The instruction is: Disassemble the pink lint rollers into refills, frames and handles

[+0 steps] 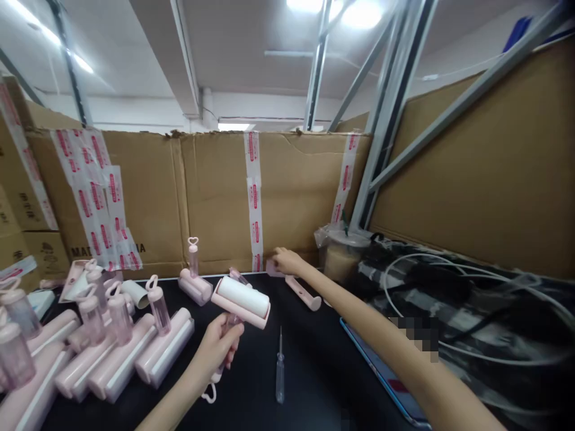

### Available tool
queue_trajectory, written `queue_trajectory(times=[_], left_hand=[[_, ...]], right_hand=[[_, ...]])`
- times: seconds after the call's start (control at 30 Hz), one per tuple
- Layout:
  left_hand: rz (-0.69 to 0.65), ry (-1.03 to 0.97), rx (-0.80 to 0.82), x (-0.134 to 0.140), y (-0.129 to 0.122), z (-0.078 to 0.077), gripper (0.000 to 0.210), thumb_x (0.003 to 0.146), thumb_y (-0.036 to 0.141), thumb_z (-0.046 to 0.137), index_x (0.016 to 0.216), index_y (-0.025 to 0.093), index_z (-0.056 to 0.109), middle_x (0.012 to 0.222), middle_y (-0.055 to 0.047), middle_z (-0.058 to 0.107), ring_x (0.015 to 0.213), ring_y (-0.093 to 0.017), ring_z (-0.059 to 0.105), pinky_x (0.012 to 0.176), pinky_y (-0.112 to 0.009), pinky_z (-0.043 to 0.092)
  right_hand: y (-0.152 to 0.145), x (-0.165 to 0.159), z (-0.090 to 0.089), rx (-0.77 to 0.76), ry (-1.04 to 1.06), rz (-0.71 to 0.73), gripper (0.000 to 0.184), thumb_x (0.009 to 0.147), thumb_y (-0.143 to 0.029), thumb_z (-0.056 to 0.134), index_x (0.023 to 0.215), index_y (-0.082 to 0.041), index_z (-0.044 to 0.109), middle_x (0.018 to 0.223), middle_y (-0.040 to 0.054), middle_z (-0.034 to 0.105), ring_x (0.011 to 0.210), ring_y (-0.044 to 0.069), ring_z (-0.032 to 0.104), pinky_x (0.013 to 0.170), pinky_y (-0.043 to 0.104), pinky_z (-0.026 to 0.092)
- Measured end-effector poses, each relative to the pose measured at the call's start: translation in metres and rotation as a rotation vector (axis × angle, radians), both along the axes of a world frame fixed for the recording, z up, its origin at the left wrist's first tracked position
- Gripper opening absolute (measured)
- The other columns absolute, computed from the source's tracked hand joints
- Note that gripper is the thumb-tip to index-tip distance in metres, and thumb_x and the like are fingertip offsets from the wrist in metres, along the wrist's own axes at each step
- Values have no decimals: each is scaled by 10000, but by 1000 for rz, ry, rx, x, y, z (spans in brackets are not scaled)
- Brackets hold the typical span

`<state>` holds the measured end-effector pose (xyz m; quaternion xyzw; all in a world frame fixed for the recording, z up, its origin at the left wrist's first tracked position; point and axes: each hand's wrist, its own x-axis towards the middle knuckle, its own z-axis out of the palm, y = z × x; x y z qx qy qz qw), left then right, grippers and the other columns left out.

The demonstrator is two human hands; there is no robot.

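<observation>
My left hand (220, 341) is wrapped around the clear pink handle of a lint roller (242, 299). Its white roll faces up in a pink holder, and a heart-shaped loop hangs below my fist. At the back of the table, my right hand (287, 261) reaches out with curled fingers on a pale pink plastic piece (272, 269). Just in front of that hand lies a pink roller holder (303, 293) without a roll. A screwdriver (280, 377) with a clear handle rests on the black table between my arms.
Several pink lint rollers (164, 347) with upright handles crowd the left side. Another roller (195, 286) stands at the back. To the right are a phone (381, 377), a lidded drink cup (344, 254) and white cables (449, 263). Cardboard (215, 203) walls the back.
</observation>
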<state>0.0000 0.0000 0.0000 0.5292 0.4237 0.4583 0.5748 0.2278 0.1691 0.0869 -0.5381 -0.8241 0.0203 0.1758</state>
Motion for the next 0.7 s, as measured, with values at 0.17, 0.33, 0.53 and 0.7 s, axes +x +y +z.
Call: queue_trajectory(times=[0.17, 0.33, 0.53, 0.7], left_hand=[[9, -8, 5, -1, 1, -3, 408, 662, 530, 623, 776, 169, 469, 495, 98, 418, 318, -30, 354, 293, -138, 282], [19, 51, 51, -2, -3, -1, 384, 713, 487, 603, 875, 153, 509, 495, 96, 419, 323, -33, 343, 299, -136, 252], [24, 145, 131, -3, -5, 4, 364, 731, 408, 615, 970, 137, 566, 486, 83, 433, 330, -46, 340, 318, -158, 241], [24, 145, 191, -4, -9, 14, 279, 740, 352, 619, 897, 124, 589, 492, 79, 427, 347, -38, 311, 346, -177, 246]], right_hand=[[-10, 10, 13, 101, 514, 51, 302, 886, -365, 503, 1113, -165, 502, 1109, 82, 573, 956, 201, 592, 796, 391, 513], [-63, -8, 6, 137, 980, 111, 502, 822, -409, 458, 1246, -283, 222, 962, 5, 574, 873, 171, 628, 733, 384, 553], [-129, -44, -28, -273, 1471, 280, 353, 754, -329, 532, 1089, -244, 457, 1085, 56, 571, 965, 223, 593, 779, 376, 516], [-138, -47, -44, -312, 1343, 245, 397, 686, -345, 689, 1000, -242, 469, 982, 38, 608, 833, 200, 600, 777, 343, 476]])
